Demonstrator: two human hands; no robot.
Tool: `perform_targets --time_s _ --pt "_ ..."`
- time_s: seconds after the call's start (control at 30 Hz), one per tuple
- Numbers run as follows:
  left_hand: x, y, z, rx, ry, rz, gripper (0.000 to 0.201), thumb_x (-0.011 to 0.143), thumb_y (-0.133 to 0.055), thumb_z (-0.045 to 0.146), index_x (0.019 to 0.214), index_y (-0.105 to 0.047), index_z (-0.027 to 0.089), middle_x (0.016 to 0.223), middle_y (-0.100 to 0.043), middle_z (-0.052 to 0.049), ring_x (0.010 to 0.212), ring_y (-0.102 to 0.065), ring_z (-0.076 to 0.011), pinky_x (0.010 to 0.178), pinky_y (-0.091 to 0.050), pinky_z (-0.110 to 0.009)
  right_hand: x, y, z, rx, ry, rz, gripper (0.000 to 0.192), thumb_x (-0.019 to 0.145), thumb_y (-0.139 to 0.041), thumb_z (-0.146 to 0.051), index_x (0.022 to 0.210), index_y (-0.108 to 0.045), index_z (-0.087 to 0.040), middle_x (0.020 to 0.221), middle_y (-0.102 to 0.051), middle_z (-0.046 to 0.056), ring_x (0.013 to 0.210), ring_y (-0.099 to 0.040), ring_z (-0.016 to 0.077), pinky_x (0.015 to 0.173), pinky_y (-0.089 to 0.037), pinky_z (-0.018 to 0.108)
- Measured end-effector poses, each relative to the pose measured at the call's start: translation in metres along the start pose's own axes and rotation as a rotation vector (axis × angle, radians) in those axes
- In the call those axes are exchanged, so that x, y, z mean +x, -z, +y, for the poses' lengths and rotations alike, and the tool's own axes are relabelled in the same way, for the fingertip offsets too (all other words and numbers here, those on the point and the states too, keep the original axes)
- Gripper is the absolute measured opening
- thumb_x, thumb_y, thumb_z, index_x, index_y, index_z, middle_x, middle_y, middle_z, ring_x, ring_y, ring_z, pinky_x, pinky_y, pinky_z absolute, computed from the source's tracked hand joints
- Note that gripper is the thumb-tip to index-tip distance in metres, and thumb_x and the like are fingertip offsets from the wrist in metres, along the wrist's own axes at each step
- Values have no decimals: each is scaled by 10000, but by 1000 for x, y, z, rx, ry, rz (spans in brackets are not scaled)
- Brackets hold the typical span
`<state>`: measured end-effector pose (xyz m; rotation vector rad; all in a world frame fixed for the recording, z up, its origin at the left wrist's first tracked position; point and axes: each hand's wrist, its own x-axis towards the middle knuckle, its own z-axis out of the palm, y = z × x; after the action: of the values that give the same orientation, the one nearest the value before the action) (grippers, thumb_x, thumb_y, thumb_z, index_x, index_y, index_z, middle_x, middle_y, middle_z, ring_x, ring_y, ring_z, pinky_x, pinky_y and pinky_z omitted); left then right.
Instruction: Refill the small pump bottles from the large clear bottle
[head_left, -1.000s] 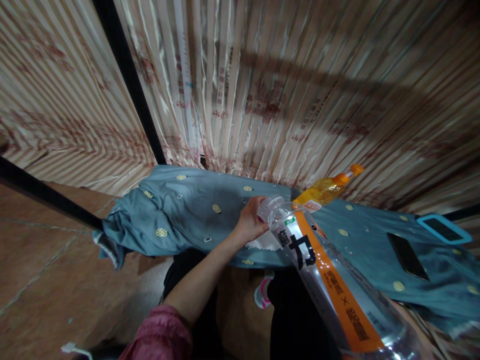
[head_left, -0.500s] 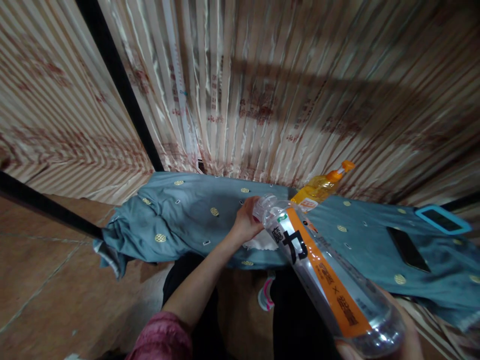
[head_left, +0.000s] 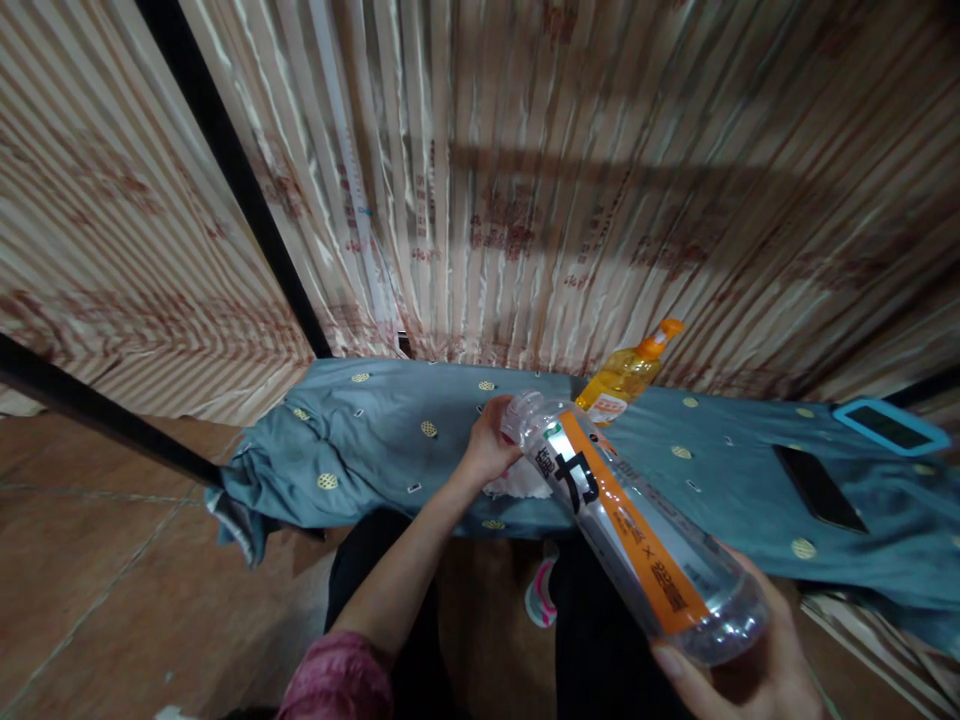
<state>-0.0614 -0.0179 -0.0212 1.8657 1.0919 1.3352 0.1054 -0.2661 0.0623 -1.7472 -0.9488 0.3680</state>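
Observation:
A large clear plastic bottle (head_left: 630,525) with an orange and silver label lies tilted across my view. Its neck points up and left, its base down and right. My left hand (head_left: 493,440) is closed around the neck end, and its fingertips are partly hidden behind the plastic. At the base, my right hand (head_left: 757,660) grips from below, thumb on the near side and fingers around the far side. Beneath the neck, something white, like a tissue or cloth (head_left: 517,481), shows on the patterned grey-blue fabric (head_left: 390,430); the bottle and hand cover part of it.
Behind the bottle is a yellow pump bottle (head_left: 619,383) with an orange pump top. To the right lie a black phone (head_left: 820,488) and a blue-framed device (head_left: 891,428). A striped curtain (head_left: 510,180) hangs behind, and dark poles (head_left: 240,190) stand at the left.
The bottle's base and my right hand have shifted slightly left and up, and more of that hand shows. My left hand stays at the neck. The whole view has moved a little.

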Motion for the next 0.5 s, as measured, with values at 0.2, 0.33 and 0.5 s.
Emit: perform_targets --time_s 0.2,0.33,0.5 --pt "1 1 5 6 22 4 596 648 -854 216 1187 -602 173 1219 -707 -134 1141 -692 -303 1032 -546 -489 1 0 -1 29 3 -31 906 599 -828 -634 1335 -536 -193 1285 -624 135 1066 -652 318 837 -569 413" --pt "2 2 13 -10 34 -1 539 676 -852 260 1157 -618 190 1164 -731 -98 1083 -712 -274 995 -564 -449 3 -2 3 79 -17 -42 909 635 -810 -641 1380 -511 -216 1356 -591 124 1203 -601 345 1024 -486 491" --pt "2 2 15 3 57 -1 524 668 -833 209 1143 -611 200 1147 -736 -80 1060 -714 -266 972 -568 -431 13 4 24 69 -2 -92 974 509 -895 -586 1341 -550 -217 1384 -581 143 1190 -624 372 941 -552 470"
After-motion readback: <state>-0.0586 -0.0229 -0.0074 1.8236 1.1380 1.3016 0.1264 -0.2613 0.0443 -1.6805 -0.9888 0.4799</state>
